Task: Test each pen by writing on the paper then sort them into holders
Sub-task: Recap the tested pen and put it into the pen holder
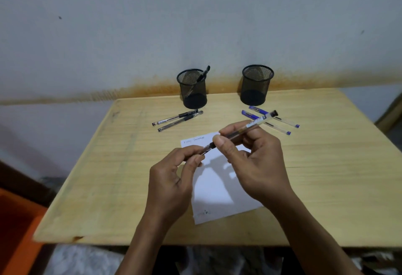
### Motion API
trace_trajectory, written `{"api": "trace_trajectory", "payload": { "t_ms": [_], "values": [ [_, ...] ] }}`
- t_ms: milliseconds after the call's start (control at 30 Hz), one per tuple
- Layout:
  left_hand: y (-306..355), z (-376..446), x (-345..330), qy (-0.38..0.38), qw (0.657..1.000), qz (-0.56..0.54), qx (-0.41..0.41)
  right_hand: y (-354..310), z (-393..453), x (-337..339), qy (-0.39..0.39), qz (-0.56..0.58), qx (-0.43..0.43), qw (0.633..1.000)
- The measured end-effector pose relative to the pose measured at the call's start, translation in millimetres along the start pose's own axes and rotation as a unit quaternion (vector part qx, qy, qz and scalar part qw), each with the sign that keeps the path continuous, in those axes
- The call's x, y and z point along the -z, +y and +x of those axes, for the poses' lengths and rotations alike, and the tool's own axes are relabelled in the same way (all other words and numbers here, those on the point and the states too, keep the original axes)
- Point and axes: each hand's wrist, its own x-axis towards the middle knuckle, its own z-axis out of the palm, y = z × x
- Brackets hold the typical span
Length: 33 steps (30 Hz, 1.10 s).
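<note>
My right hand [256, 161] grips a clear-barrelled black pen [250, 126] above the white paper [217, 187]. My left hand [171, 179] pinches the pen's tip end, where a cap seems to sit. A line of writing runs along the paper's far edge. Two black pens [177, 120] lie before the left mesh holder [192, 89], which has one black pen [203, 73] standing in it. Two blue-capped pens [280, 122] lie before the right mesh holder [256, 84], which looks empty.
The wooden table [108, 177] stands against a grey wall with a rust-coloured stain along its base. An orange object [15, 231] sits on the floor at the lower left. A wooden frame edge [391, 111] shows at the far right.
</note>
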Motion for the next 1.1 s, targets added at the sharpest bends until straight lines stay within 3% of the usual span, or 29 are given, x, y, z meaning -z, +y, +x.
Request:
{"api": "trace_trajectory", "payload": {
  "t_ms": [200, 667, 767, 800, 867, 967, 1100],
  "values": [
    [2, 1, -2, -0.011, 1.0, 0.002, -0.004, -1, -1, 2, -0.031, -0.007, -0.012, 0.999],
    [10, 15, -1, 0.009, 1.0, 0.001, -0.005, 0, 17, 3, -0.009, 0.035, -0.058, 0.998],
    [5, 16, 1, 0.011, 1.0, 0.008, 0.017, 6, 18, 11, 0.061, -0.045, -0.089, 0.993],
    [3, 18, 2, 0.013, 0.999, 0.015, 0.025, 8, 17, 15, 0.099, -0.089, -0.069, 0.989],
    [1, 20, 4, 0.009, 0.999, 0.038, 0.037, 10, 14, 22, 0.123, -0.198, 0.06, 0.971],
    [4, 23, 5, -0.02, 0.997, 0.07, 0.031, 16, 18, 20, 0.004, -0.336, 0.23, 0.913],
    [13, 30, 3, -0.043, 0.996, 0.07, 0.018, 27, 32, 11, -0.052, -0.407, 0.321, 0.853]
  ]
}}
